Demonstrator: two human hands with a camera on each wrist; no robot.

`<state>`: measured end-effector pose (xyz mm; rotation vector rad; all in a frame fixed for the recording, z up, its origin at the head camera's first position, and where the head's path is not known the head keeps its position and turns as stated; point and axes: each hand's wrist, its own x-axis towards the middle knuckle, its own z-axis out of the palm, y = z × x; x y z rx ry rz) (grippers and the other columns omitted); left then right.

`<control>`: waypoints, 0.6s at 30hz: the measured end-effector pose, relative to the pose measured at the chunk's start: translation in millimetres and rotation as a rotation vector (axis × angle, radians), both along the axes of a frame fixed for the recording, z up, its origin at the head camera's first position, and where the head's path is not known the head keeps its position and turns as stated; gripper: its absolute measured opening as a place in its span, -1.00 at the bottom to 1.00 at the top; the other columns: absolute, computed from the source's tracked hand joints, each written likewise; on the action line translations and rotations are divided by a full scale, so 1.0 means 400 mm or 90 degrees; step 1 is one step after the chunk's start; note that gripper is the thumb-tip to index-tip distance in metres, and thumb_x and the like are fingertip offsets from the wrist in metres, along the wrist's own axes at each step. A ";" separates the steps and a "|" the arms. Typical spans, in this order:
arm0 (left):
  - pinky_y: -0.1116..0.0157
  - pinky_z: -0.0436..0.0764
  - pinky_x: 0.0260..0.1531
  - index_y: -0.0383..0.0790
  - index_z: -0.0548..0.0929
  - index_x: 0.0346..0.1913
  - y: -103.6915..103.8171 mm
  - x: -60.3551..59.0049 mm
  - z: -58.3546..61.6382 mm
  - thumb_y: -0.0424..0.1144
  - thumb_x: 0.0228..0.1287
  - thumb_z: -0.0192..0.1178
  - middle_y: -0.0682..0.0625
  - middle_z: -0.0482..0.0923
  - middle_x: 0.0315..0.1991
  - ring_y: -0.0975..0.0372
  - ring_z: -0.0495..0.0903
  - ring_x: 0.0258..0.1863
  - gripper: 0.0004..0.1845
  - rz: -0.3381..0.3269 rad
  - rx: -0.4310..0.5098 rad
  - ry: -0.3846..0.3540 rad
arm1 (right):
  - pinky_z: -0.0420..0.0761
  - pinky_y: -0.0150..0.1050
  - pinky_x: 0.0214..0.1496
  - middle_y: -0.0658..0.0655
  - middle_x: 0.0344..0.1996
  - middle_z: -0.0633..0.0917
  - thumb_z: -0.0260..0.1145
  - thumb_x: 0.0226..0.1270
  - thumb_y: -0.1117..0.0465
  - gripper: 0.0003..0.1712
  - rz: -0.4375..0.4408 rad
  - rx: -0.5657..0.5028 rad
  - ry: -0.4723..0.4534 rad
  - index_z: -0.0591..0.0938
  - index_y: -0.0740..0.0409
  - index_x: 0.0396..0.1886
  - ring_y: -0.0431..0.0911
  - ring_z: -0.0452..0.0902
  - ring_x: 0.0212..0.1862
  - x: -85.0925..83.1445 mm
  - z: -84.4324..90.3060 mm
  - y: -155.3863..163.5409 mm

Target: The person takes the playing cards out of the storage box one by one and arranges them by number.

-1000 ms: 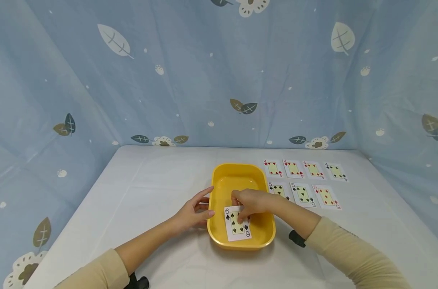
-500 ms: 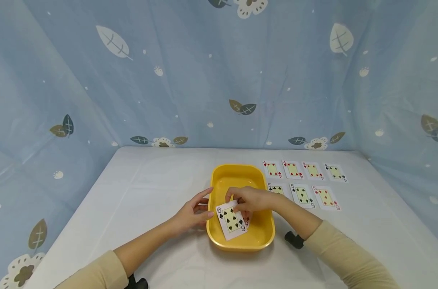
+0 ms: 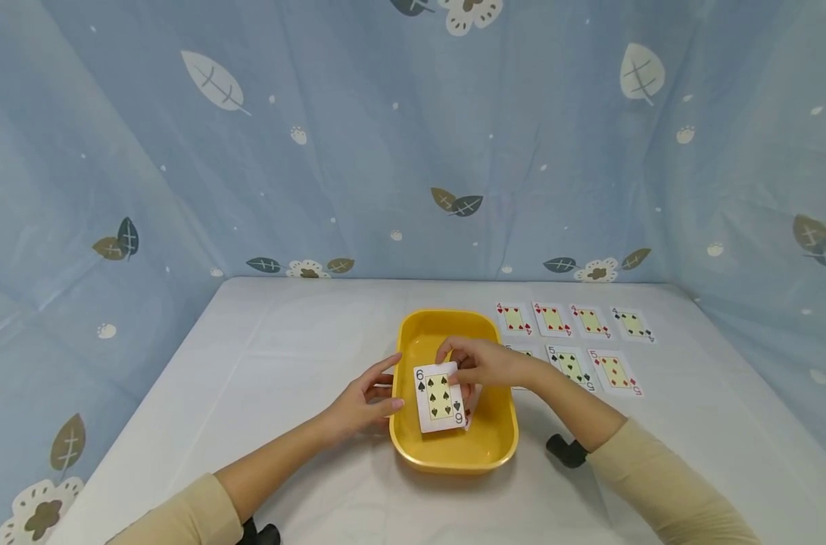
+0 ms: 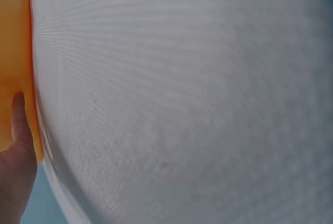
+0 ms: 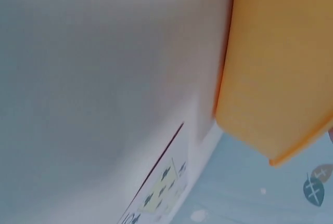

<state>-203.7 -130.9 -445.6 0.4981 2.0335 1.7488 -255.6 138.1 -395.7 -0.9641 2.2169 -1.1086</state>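
Observation:
A yellow plastic tub (image 3: 481, 452) stands on the white-covered table in the head view. Over its inside, my right hand (image 3: 489, 365) pinches the six of spades playing card (image 3: 438, 405) by its right edge, face up. A second card with red marks (image 3: 473, 405) peeks out from behind the six, mostly hidden. My left hand (image 3: 358, 405) rests against the tub's left side, its fingers and thumb spread along the rim. In the left wrist view, its thumb lies against the tub's wall (image 4: 13, 42). The right wrist view shows the tub's outer wall (image 5: 281, 68) but not the pinching fingers.
Right of the tub lie face-up cards in two rows: several fours (image 3: 553, 320) at the back, and three fives (image 3: 571, 367) in front. My right hand partly covers the leftmost five (image 3: 525, 351). A blue patterned curtain (image 3: 358, 151) hangs behind the table.
The six of spades has swung left, then turned straighter and shifted up the tub with my right hand, uncovering part of a red-marked card. My left hand has stayed at the rim.

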 end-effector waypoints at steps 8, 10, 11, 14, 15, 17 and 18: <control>0.11 0.66 -0.12 -0.01 0.06 0.48 -0.002 -0.004 -0.008 -0.23 0.27 0.23 -0.33 0.22 0.26 -0.10 0.33 0.22 -0.21 -0.002 0.007 0.000 | 0.66 0.09 -0.36 0.14 -0.39 0.63 0.25 0.32 0.30 -0.68 -0.048 -0.074 -0.044 0.43 0.23 0.02 0.06 0.59 -0.51 0.011 0.017 0.038; 0.11 0.66 -0.12 -0.02 0.06 0.48 -0.002 -0.005 -0.010 -0.23 0.27 0.24 -0.33 0.22 0.26 -0.11 0.33 0.23 -0.20 -0.005 0.013 0.002 | 0.66 0.07 -0.37 0.17 -0.39 0.63 0.25 0.31 0.32 -0.68 -0.056 -0.097 -0.052 0.43 0.26 0.02 0.02 0.59 -0.53 0.015 0.024 0.046; 0.11 0.66 -0.12 -0.02 0.06 0.48 -0.003 -0.006 -0.011 -0.23 0.26 0.24 -0.33 0.22 0.26 -0.11 0.33 0.23 -0.19 -0.006 0.015 0.002 | 0.67 0.04 -0.38 0.19 -0.38 0.63 0.25 0.31 0.33 -0.67 -0.059 -0.109 -0.056 0.42 0.28 0.03 0.01 0.58 -0.53 0.017 0.028 0.051; 0.12 0.66 -0.11 -0.02 0.06 0.48 -0.003 -0.006 -0.011 -0.22 0.26 0.25 -0.33 0.22 0.26 -0.11 0.32 0.23 -0.19 -0.007 0.016 0.003 | 0.68 -0.10 -0.40 0.22 -0.35 0.64 0.25 0.31 0.33 -0.65 -0.064 -0.132 -0.057 0.41 0.31 0.04 -0.06 0.58 -0.53 0.021 0.037 0.067; 0.12 0.66 -0.11 -0.01 0.06 0.48 -0.003 -0.007 -0.011 -0.22 0.26 0.25 -0.32 0.22 0.26 -0.10 0.32 0.23 -0.19 -0.007 0.015 0.003 | 0.68 -0.14 -0.40 0.22 -0.35 0.64 0.25 0.31 0.32 -0.65 -0.065 -0.137 -0.055 0.41 0.31 0.04 -0.07 0.58 -0.53 0.023 0.040 0.073; 0.13 0.66 -0.10 -0.01 0.07 0.48 -0.003 -0.008 -0.012 -0.22 0.26 0.25 -0.32 0.23 0.26 -0.10 0.32 0.23 -0.20 -0.007 0.014 0.003 | 0.67 -0.21 -0.42 0.23 -0.33 0.65 0.25 0.31 0.31 -0.64 -0.068 -0.141 -0.049 0.41 0.31 0.05 -0.07 0.57 -0.52 0.025 0.044 0.085; 0.13 0.66 -0.10 -0.01 0.06 0.48 -0.003 -0.008 -0.012 -0.21 0.26 0.25 -0.32 0.22 0.26 -0.10 0.32 0.23 -0.19 -0.008 0.016 0.003 | 0.67 -0.23 -0.43 0.22 -0.33 0.65 0.25 0.31 0.30 -0.64 -0.070 -0.141 -0.048 0.41 0.30 0.04 -0.07 0.57 -0.52 0.027 0.046 0.090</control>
